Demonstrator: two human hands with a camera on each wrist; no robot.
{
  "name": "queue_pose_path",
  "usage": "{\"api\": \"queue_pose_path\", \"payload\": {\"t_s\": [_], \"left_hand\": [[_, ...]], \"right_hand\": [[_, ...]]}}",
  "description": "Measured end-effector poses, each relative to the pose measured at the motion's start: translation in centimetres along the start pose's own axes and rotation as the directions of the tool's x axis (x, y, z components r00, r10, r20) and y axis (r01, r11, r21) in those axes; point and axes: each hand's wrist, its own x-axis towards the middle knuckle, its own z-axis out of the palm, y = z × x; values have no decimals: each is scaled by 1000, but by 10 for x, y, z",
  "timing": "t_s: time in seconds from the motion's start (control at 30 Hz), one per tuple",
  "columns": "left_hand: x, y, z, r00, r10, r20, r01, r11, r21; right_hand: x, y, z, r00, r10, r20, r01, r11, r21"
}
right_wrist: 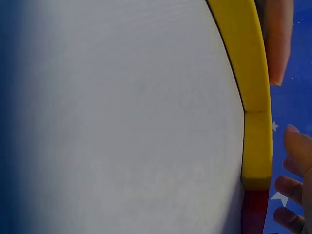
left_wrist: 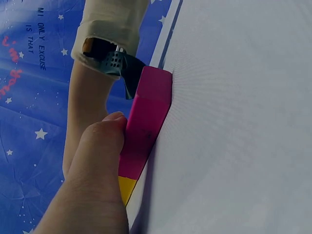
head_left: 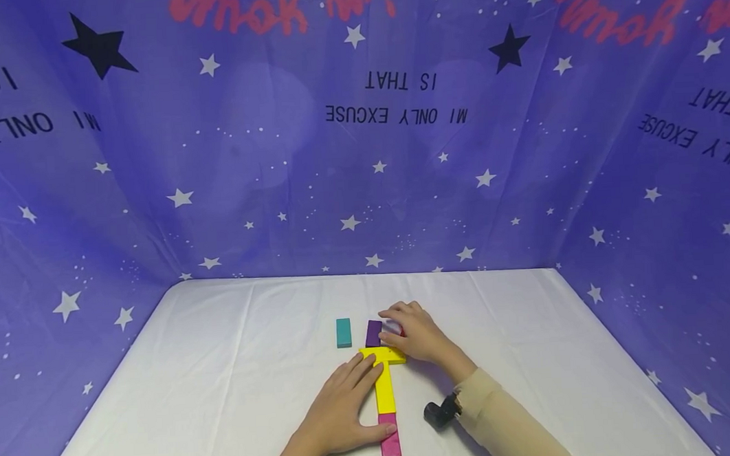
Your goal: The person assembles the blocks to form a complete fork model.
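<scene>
Two yellow blocks lie on the cloth in a T, with a magenta block at the foot of the stem. My left hand rests on them, fingertips on the yellow crossbar and stem, thumb on the magenta block. Beyond the crossbar a purple block stands out, near the thumb of my right hand. That hand's thumb and index finger are spread apart. A red block adjoins the yellow crossbar in the right wrist view; my right hand mostly hides it in the head view.
A teal block lies to the left of the purple one. A black device is strapped at my right wrist. The white cloth-covered table is backed by a purple star-patterned curtain.
</scene>
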Motion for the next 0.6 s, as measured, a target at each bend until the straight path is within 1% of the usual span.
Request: {"api": "queue_pose_path", "payload": {"t_s": [0.27,0.6], "left_hand": [[0,1,-1,1000,-2,3,2,1000,-2],[0,1,-1,1000,-4,6,4,1000,2]], "right_hand": [[8,-4,4,999,-3,34,5,999,-36],[10,-8,7,999,-10,51,13,999,-48]]}}
